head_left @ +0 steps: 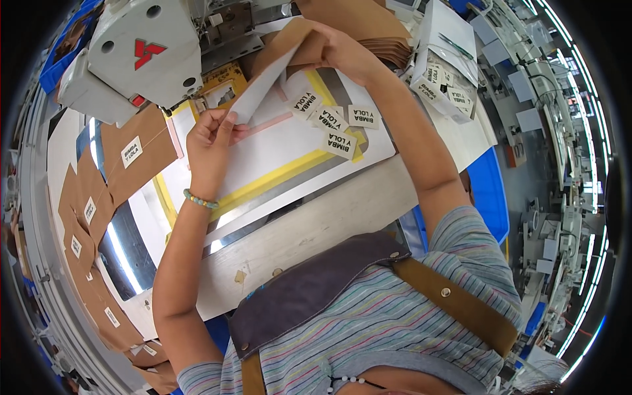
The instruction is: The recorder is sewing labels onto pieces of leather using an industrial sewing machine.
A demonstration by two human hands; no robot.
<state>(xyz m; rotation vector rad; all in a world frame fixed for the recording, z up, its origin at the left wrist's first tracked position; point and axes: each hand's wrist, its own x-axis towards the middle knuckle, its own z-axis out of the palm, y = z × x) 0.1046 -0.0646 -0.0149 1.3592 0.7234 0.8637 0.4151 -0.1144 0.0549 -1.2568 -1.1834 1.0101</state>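
Observation:
A brown panel with a pale underside is raised and bent between my two hands. My left hand, with a beaded bracelet at its wrist, pinches the panel's lower left edge beside the sewing machine head. At the panel's far right end, my right hand is closed on it, its fingertips partly hidden. Under the panel lies a white work board edged with yellow tape. Several small cream labels with dark lettering lie loose on the board, below my right forearm.
A stack of brown panels stands behind my right hand. A white box holds more labels and a slim metal tool. Labelled brown panels trail off the table's left side. A blue bin sits at the right.

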